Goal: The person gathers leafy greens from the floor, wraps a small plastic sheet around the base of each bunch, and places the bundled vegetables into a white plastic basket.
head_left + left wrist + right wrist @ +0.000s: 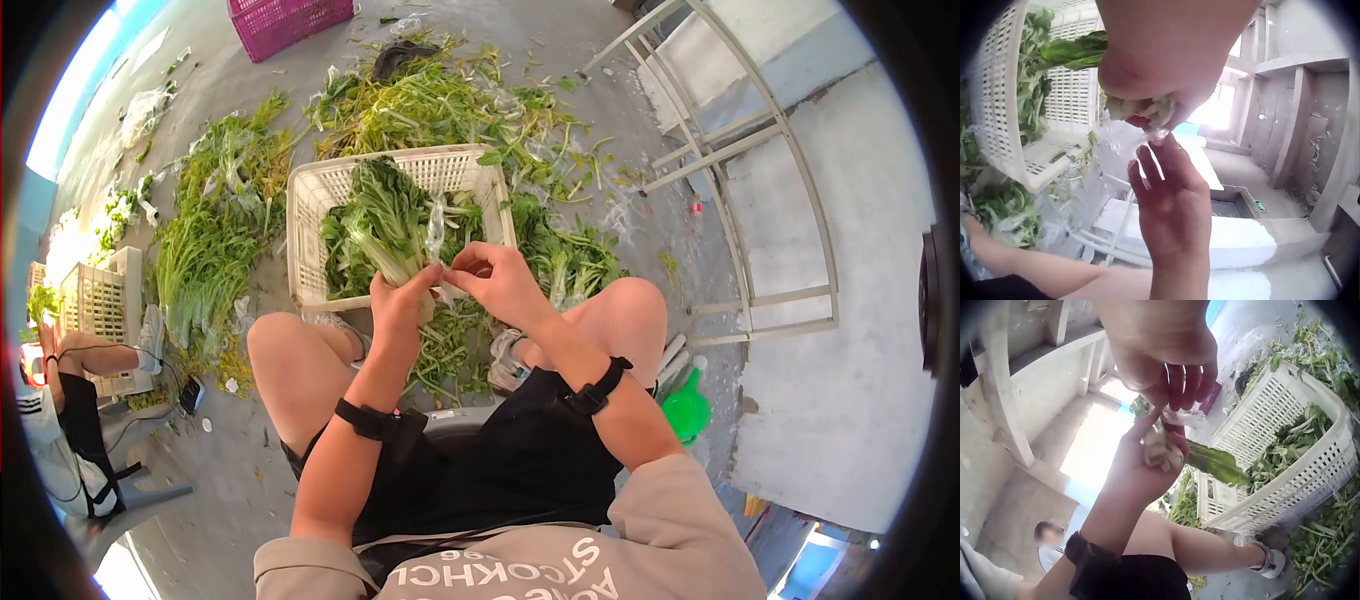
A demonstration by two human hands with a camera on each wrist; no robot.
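My left hand (398, 305) grips a bunch of leafy greens (385, 215) by its pale stalks, leaves pointing away over the basket. In the right wrist view the cut stalk ends (1161, 450) show bundled within the left hand's curled fingers. A crinkled strip of clear plastic (436, 228) runs along the side of the bunch. My right hand (508, 288) pinches this plastic between thumb and fingertips, right beside the left thumb. The left wrist view shows the right hand's fingertips at the plastic, just below the stalks.
A white slatted basket (303, 235) with more greens stands before my knees. Heaps of trimmed greens (225, 195) lie around it on the floor. A purple crate (290, 25) is at the back, a metal frame (745, 150) at right. Another person (70, 410) sits at left.
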